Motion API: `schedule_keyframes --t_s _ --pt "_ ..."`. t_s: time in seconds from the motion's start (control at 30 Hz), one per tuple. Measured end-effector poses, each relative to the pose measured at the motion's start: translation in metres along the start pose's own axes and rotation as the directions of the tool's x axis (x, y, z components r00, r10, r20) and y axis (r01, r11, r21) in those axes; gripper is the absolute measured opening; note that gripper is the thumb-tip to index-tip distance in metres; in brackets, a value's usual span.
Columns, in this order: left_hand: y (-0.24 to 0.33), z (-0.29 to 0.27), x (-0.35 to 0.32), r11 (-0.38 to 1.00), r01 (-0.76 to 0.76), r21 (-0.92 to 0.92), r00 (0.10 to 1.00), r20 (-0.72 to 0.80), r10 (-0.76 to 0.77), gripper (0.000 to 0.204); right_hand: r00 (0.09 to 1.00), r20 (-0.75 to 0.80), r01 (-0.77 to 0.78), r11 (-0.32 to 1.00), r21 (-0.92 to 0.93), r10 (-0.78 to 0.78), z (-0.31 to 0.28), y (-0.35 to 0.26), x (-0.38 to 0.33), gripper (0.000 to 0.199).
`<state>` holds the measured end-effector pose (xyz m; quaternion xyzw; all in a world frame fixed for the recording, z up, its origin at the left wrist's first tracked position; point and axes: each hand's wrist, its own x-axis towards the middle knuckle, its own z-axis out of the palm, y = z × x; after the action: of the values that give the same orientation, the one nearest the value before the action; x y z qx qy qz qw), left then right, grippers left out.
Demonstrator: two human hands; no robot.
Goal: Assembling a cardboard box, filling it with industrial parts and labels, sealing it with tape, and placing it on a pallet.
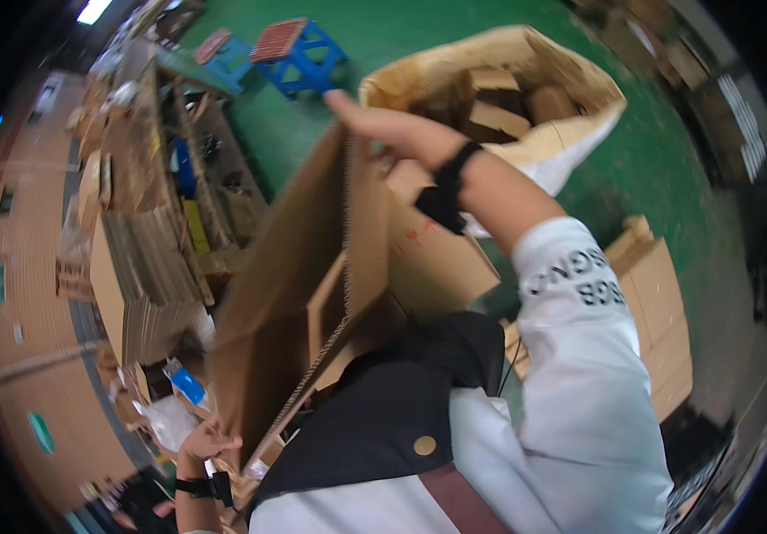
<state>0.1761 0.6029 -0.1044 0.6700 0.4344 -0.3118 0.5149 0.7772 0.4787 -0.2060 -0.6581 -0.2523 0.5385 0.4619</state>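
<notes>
Head view, looking steeply down the person's own body: a large flat brown corrugated cardboard sheet (290,294), folded along a crease, stands tilted in front of the chest, running from lower left to upper centre; the right hand (383,125), at upper centre with a black wrist strap, lies along the sheet's top edge, fingers stretched out and pressed against it; the left hand (205,442), low at the left and also wearing a black strap, pinches the sheet's bottom corner, fingers curled around the edge; a white sleeve and a dark vest with a brass button fill the lower right; behind the right hand sits an open tan sack (570,84) holding cardboard offcuts; two blue plastic stools (299,53) stand on the green floor (650,151) above; stacks of flattened cardboard (148,267) crowd the left; more flat brown boxes (659,311) lie at the right.
</notes>
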Motion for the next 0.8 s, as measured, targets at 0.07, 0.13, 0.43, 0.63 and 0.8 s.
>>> schedule_keyframes --t_s 0.07,0.13,0.43,0.63,0.8 --pt "-0.035 0.014 0.008 0.8 -0.053 -0.598 0.874 0.36 0.327 0.083 0.984 0.047 -0.179 0.975 0.131 0.174 -0.031 0.013 0.006 0.098" --pt "-0.011 0.037 0.034 0.82 0.2 -0.537 0.953 0.3 -0.036 0.096 0.942 0.068 -0.327 0.945 -0.021 0.327 -0.058 0.03 0.007 0.081" --pt "-0.118 0.158 0.127 0.595 0.709 -0.379 0.704 0.324 -0.632 0.09 0.964 0.248 -0.099 0.995 0.005 0.095 -0.032 -0.008 -0.068 0.043" --pt "-0.127 0.184 0.105 0.246 0.476 -0.844 0.857 0.383 -0.343 0.054 0.994 0.11 0.007 0.999 0.044 -0.012 -0.028 -0.03 -0.094 0.056" --pt "-0.085 0.101 0.055 0.308 0.377 -0.874 0.858 0.204 -0.472 0.056 0.982 0.163 0.104 0.993 -0.063 -0.093 -0.051 -0.061 -0.11 0.07"
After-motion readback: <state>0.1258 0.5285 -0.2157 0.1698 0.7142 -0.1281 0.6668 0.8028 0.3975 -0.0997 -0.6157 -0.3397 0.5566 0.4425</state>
